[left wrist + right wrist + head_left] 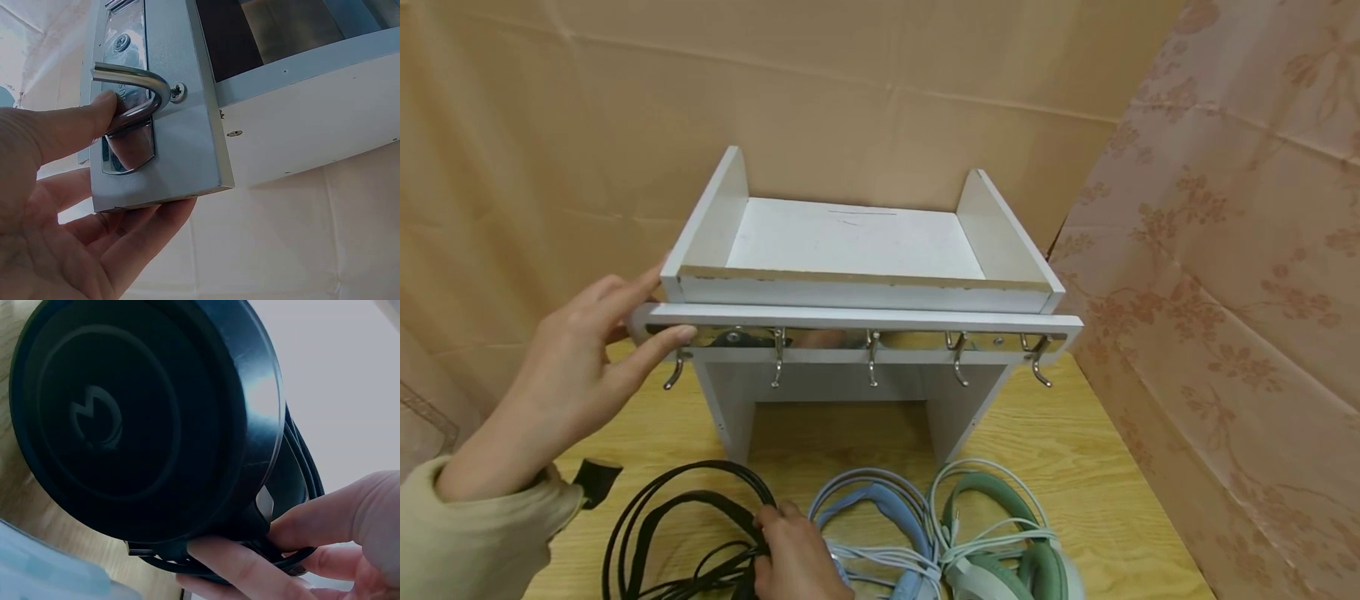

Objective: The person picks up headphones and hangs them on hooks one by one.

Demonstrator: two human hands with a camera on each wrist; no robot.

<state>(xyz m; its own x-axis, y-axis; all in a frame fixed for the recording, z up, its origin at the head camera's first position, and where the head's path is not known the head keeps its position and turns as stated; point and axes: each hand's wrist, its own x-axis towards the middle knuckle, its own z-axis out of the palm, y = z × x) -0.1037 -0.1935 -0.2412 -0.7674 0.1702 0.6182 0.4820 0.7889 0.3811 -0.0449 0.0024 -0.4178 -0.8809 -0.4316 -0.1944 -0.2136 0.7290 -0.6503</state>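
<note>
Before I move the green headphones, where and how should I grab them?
On the green headphones, the headband's far curve looks best, pinched from above and slightly right. It forms an open arch, whereas strands of the pale cable cross lower down; a cable loop also runs around the arch, so reach inside it. The blue headphones crowd the left.

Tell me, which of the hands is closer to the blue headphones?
Right: the right hand is just beside the blue headphones, holding the black headphones; the left hand is farther off, gripping the left end of the hook rail.
</note>
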